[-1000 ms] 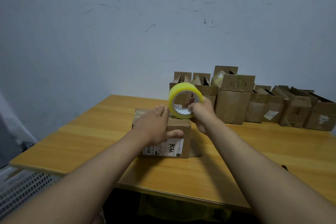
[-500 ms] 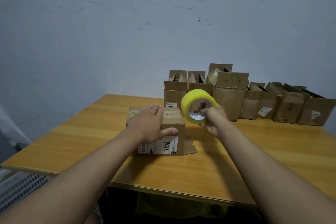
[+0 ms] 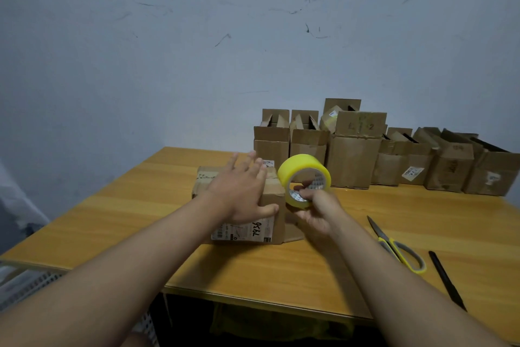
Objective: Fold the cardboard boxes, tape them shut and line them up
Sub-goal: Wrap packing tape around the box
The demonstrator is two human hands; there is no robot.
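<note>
A small brown cardboard box (image 3: pixel 274 200) with a white label on its near side lies on the wooden table (image 3: pixel 118 206). My left hand (image 3: pixel 242 192) lies flat on top of it, fingers straight and spread. My right hand (image 3: pixel 315 206) grips a yellow tape roll (image 3: pixel 302 175) with fingers through its core, held at the box's right end. A loose flap sticks out at the box's lower right.
A row of several open-topped cardboard boxes (image 3: pixel 354 158) stands along the wall at the back right. Yellow-handled scissors (image 3: pixel 399 248) and a black pen (image 3: pixel 447 280) lie on the table's right side. The table's near edge runs just below my forearms.
The tape roll has come down from above the box's far edge to its right end. My left hand's fingers have spread and straightened on the box top.
</note>
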